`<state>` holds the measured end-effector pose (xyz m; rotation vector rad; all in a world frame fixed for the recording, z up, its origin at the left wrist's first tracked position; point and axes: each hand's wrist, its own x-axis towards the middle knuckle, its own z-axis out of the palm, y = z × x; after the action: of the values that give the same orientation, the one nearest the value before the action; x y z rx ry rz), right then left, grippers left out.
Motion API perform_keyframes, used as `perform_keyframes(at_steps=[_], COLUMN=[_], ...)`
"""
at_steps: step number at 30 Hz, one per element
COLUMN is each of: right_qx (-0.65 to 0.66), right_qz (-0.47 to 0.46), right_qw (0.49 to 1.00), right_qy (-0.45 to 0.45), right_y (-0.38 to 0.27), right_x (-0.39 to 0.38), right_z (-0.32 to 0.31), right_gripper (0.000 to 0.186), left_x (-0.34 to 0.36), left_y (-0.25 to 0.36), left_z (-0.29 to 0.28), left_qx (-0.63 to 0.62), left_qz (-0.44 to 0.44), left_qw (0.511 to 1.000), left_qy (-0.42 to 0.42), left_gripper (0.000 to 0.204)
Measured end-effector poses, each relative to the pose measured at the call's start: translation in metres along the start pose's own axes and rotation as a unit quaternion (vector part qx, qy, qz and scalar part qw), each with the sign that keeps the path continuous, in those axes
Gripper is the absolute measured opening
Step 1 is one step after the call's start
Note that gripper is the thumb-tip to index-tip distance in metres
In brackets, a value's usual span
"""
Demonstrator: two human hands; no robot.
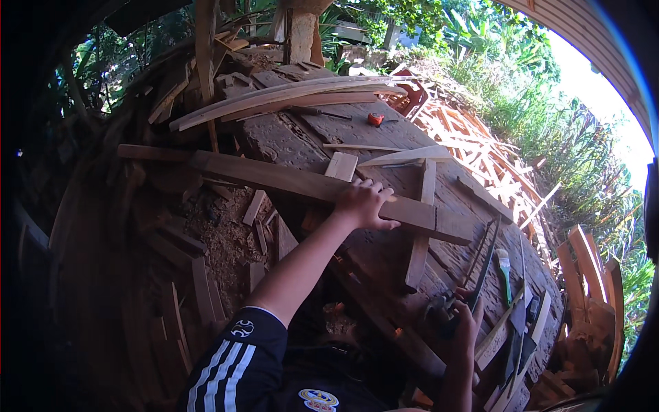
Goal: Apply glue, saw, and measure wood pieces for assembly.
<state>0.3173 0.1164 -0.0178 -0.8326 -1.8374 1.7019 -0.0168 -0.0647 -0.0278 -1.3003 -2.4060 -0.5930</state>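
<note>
The left hand (pixel 366 204) lies across a long wooden plank (pixel 274 173), its fingers bent over the far edge and its thumb splayed to the right along the near side, so that the hand spans the wood and holds it. The plank runs from the left, where it reaches past the desk (pixel 283 141), to the middle right, with a dark line across it near its right end. Beneath it, a narrower wooden batten (pixel 418 257) runs from near to far, and a short pale block (pixel 341 166) sits just beyond the far edge.

Nearer and farther right, the right hand (pixel 468 321) is in shadow. Its fingers seem curled around the grip of what looks like a handsaw (pixel 484 264), whose dark blade points far; how tightly they are closed I cannot tell. Just right of the blade lies a paintbrush (pixel 504 271) with a green handle.

On the far part of the desk are long curved wooden strips (pixel 288 96) and a red tape measure (pixel 375 119). Thin offcuts (pixel 473 147) are heaped beyond the right side, with green plants (pixel 583 172) behind. Sawdust (pixel 230 230) and scraps cover the ground at left.
</note>
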Motion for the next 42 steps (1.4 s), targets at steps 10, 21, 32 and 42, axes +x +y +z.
perform_keyframes(at_steps=[10,21,32,42], right_qx=[-0.016,0.081,0.033,-0.027], right_qz=[-0.125,-0.137,-0.114,-0.100], right_qw=[0.992,0.986,0.989,0.993], right_qy=[0.015,-0.049,-0.085,-0.058], right_y=[-0.012,0.027,0.038,0.005], right_x=[0.026,0.069,0.077,0.038], right_z=[-0.004,0.031,0.020,0.020], right_gripper=[0.034,0.029,0.029,0.023], left_x=[-0.002,-0.004,0.002,0.002], left_y=[-0.006,0.002,-0.003,-0.002], left_z=[-0.002,-0.001,0.001,0.005], left_qx=[0.010,-0.005,-0.020,-0.017], left_qz=[0.008,-0.007,-0.018,-0.004], left_qw=[1.000,1.000,1.000,1.000], left_qy=[-0.007,-0.012,-0.005,0.006], left_gripper=[0.084,0.085,0.082,0.082])
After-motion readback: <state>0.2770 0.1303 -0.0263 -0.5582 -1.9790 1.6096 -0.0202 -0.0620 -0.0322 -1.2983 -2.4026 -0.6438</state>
